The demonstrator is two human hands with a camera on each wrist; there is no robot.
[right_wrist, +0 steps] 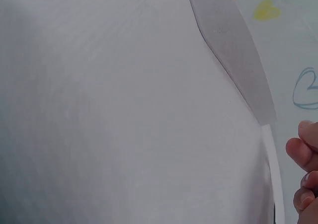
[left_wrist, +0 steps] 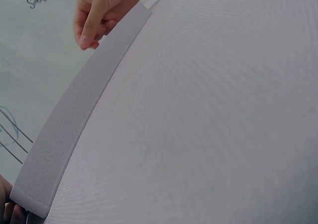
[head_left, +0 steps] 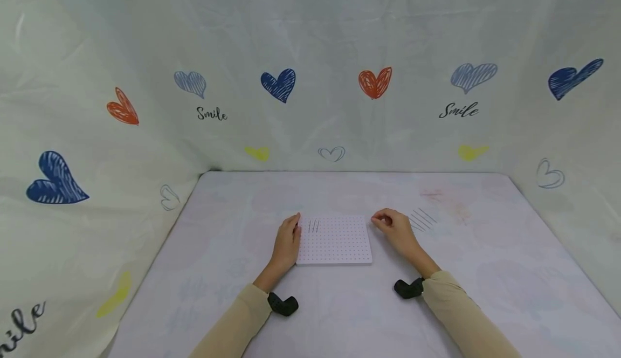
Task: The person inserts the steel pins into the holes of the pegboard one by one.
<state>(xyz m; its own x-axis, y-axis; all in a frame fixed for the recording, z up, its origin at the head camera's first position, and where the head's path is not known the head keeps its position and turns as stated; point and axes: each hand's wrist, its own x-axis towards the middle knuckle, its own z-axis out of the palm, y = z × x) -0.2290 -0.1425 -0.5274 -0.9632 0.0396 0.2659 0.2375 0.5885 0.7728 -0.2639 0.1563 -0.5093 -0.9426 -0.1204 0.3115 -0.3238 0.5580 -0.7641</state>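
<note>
A white board with rows of small holes (head_left: pixel 335 240) lies on the table. Near its far left corner, three thin dark sticks (head_left: pixel 314 226) stand up from the holes, and they rise past the board's edge in the left wrist view. My left hand (head_left: pixel 287 242) grips the board's left edge, fingertips at the far corner. Just off the right edge, my right hand (head_left: pixel 394 229) has its thumb and forefinger tips brought together and the other fingers curled. No object shows between those fingertips. Several loose thin sticks (head_left: pixel 423 219) lie side by side beyond the right hand.
The pale table (head_left: pixel 233 218) extends around the board. Behind it and on both sides hangs a whitish sheet (head_left: pixel 320 40) printed with hearts and words. A dark wrist device (head_left: pixel 283 305) sits on the left wrist, and another dark device (head_left: pixel 408 288) on the right.
</note>
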